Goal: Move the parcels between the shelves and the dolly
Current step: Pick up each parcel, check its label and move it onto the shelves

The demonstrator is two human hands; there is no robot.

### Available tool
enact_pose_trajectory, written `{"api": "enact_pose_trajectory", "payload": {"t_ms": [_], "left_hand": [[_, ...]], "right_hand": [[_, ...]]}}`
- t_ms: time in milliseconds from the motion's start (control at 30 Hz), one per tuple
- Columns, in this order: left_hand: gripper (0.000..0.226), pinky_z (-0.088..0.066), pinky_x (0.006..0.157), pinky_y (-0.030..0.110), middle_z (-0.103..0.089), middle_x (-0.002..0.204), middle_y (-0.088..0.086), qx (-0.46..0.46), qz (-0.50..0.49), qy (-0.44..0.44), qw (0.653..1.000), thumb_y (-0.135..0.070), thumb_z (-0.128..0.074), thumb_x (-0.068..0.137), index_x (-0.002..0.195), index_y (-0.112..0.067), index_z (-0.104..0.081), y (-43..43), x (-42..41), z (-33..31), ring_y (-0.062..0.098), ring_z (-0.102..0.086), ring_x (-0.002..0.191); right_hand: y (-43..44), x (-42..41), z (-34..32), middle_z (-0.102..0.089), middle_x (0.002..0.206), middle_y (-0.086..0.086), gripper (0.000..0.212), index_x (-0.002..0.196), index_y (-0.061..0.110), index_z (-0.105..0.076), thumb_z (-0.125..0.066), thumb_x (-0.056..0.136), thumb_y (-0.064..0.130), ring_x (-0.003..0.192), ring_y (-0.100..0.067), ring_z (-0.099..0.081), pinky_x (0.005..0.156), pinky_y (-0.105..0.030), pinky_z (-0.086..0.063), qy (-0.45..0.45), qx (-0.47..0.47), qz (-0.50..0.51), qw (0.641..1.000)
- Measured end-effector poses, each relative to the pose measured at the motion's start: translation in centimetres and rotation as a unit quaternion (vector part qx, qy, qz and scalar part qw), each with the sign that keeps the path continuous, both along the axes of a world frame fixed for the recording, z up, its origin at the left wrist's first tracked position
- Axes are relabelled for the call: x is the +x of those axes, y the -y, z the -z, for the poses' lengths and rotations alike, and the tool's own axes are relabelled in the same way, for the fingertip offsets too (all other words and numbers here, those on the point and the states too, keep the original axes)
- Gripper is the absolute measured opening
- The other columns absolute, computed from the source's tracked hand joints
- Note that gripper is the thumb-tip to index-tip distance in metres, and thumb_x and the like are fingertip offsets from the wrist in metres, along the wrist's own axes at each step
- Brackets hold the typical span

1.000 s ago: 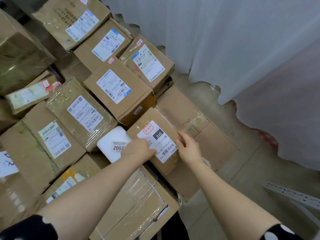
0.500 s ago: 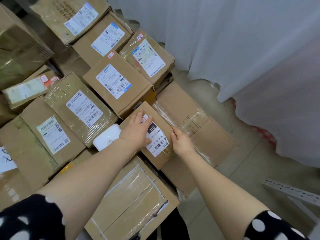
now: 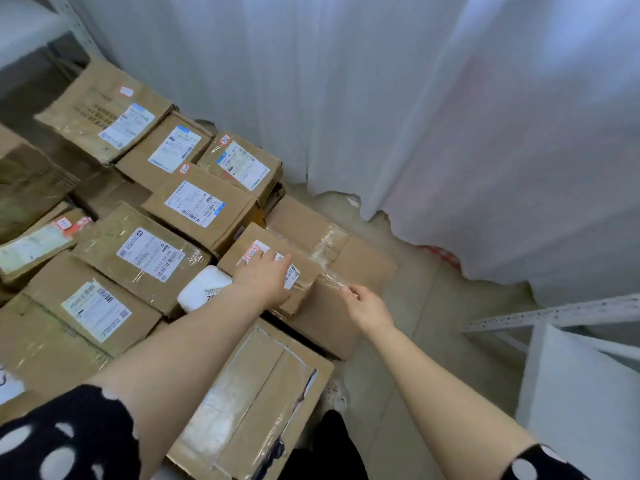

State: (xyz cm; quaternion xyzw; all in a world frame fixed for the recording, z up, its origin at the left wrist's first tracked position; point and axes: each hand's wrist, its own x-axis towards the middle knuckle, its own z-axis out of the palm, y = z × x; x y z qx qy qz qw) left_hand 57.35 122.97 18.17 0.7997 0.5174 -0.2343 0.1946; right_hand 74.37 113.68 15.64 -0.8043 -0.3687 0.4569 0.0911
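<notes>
A white curtain (image 3: pixel 381 116) hangs behind everything, and the labelled cardboard parcels (image 3: pixel 145 265) lie packed together low at your left. At the pile's right edge a wide flat carton (image 3: pixel 356 268) sits on the floor (image 3: pixel 433 323), and the small parcel (image 3: pixel 249 239) lies on top of it, touching a white pouch (image 3: pixel 202 289). Your left hand (image 3: pixel 266 278) rests flat on that parcel's label, fingers straight. Your right hand (image 3: pixel 369 308) hovers just beside the parcel's right edge, fingers loosely extended, holding nothing.
</notes>
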Motion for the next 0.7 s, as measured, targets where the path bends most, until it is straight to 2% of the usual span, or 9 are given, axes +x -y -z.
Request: {"api": "enact_pose_trajectory", "payload": {"t_ms": [100,333,467,567,700], "left_hand": [[0.059,-0.036,0.104,0.043,-0.038,0.143,0.005,0.020,0.039,0.009,0.999,-0.039,-0.053,0.090,0.143,-0.027,-0.032,2.9,0.2,-3.1,0.026,-0.032,0.133],[0.059,-0.034,0.104,0.051,-0.044,0.137,0.003,0.046,0.098,0.025,0.994,-0.030,-0.055,0.087,0.141,-0.031,-0.034,11.9,-0.1,-9.3,0.027,-0.038,0.129],[0.064,-0.027,0.110,0.053,-0.037,0.146,-0.001,0.075,0.133,0.049,0.987,-0.029,-0.054,0.089,0.146,-0.037,-0.028,19.9,-1.3,-12.7,0.025,-0.031,0.136],[0.067,-0.022,0.113,0.055,-0.030,0.152,0.000,0.074,0.161,0.043,0.983,-0.034,-0.056,0.088,0.148,-0.037,-0.025,27.1,-2.9,-14.6,0.026,-0.025,0.140],[0.071,-0.017,0.115,0.055,-0.028,0.154,0.004,0.062,0.222,0.020,0.973,-0.037,-0.057,0.088,0.149,-0.037,-0.021,36.5,-4.6,-16.9,0.027,-0.020,0.143]], "right_hand": [[4.2,-0.1,-3.2,-0.050,0.141,-0.009,0.049,0.135,0.010,-0.049,-0.037,0.101,0.042,0.130,-0.024,-0.045,0.100,-0.028,-0.035,0.008,-0.004,0.028,1.000],[14.5,-1.0,-10.1,-0.048,0.142,-0.009,0.055,0.138,0.010,-0.045,-0.038,0.099,0.047,0.130,-0.024,-0.045,0.103,-0.031,-0.035,0.043,0.050,0.069,0.995],[22.2,-2.5,-13.1,-0.040,0.148,-0.006,0.067,0.145,0.012,-0.035,-0.054,0.092,0.048,0.134,-0.024,-0.041,0.105,-0.033,-0.035,0.062,0.081,0.064,0.993],[29.1,-4.4,-14.7,-0.040,0.147,-0.007,0.076,0.145,0.016,-0.035,-0.064,0.083,0.051,0.134,-0.027,-0.037,0.107,-0.038,-0.036,0.153,0.070,-0.007,0.986],[38.3,-7.3,-17.0,-0.029,0.152,-0.010,0.084,0.147,0.019,-0.029,-0.064,0.080,0.056,0.141,-0.030,-0.023,0.115,-0.041,-0.021,0.256,0.046,-0.078,0.962]]}}
